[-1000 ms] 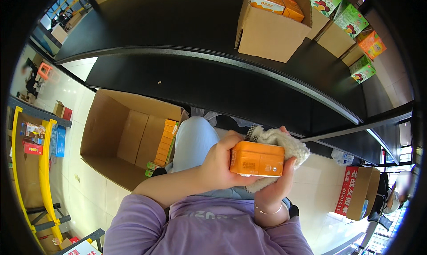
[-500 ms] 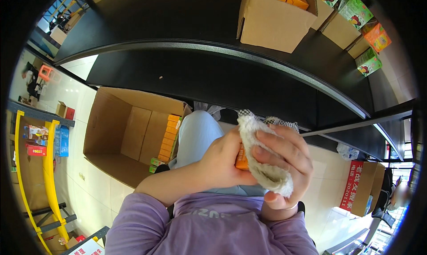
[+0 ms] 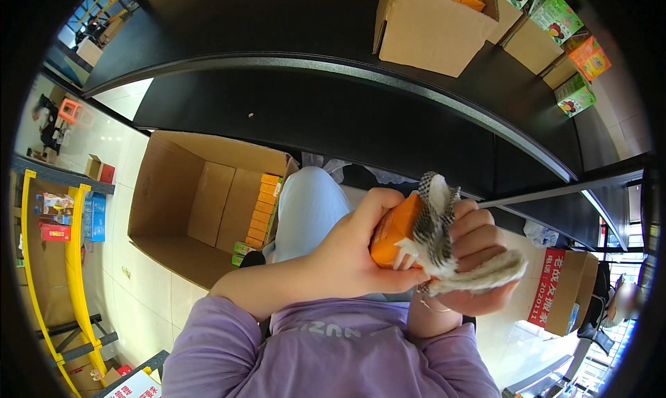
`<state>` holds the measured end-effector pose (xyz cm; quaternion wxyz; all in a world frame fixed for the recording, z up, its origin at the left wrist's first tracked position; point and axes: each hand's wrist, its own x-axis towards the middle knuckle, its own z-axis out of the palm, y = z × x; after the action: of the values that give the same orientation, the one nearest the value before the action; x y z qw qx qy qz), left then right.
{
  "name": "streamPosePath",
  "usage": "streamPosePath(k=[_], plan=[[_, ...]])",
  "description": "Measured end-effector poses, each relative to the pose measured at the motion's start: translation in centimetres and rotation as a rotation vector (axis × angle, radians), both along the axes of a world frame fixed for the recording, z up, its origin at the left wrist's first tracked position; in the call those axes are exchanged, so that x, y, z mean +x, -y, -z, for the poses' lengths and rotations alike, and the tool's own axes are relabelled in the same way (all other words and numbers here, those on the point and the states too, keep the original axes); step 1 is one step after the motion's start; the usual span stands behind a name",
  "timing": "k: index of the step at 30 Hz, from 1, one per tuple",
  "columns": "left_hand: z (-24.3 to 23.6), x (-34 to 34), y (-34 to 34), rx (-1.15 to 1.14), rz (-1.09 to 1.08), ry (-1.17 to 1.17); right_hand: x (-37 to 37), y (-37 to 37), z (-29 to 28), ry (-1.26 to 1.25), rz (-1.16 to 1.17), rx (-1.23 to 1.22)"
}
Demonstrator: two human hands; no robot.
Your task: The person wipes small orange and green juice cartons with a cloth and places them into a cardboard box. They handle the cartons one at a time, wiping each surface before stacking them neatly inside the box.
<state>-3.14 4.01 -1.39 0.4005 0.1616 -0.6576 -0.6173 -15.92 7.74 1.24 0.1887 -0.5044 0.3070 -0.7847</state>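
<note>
The cloth has moved again — a second ago the orange carton point(image 3: 393, 238) sat bare in both hands, then the rag covered its front, and now the checked white cloth point(image 3: 444, 249) is bunched over its right end, so the wiping looks like it's working round the box. Left hand point(image 3: 347, 259) is wrapped tight on the carton's near side, at chest height; right hand point(image 3: 472, 259) is clenched on the cloth, pressed against the carton. Around: an open cardboard box point(image 3: 208, 204) on the floor with a row of similar orange cartons point(image 3: 262, 210), black shelves point(image 3: 312, 113) ahead — nothing blocking the hands.
</note>
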Motion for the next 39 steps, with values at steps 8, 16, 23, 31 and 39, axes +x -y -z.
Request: streamPosePath(k=[8, 16, 23, 31, 39], plan=[[-0.2, 0.2, -0.3, 0.082, 0.099, -0.029, -0.3, 0.0, -0.2, 0.371, -0.245, -0.111], [-0.1, -0.2, -0.4, 0.204, 0.103, -0.068, -0.7, 0.5, 0.5, 0.484, -0.303, -0.120], [0.7, -0.2, 0.0, -0.083, -0.104, 0.067, 0.2, 0.1, 1.3, 0.027, 0.028, 0.020], [0.8, -0.2, 1.2, 0.149, -0.065, 0.079, 1.0, -0.3, 1.6, -0.430, 0.275, 0.330], [0.6, 0.3, 2.1, 0.486, 0.112, 0.083, 0.8, 0.0, 2.2, -0.151, 0.154, 0.413]])
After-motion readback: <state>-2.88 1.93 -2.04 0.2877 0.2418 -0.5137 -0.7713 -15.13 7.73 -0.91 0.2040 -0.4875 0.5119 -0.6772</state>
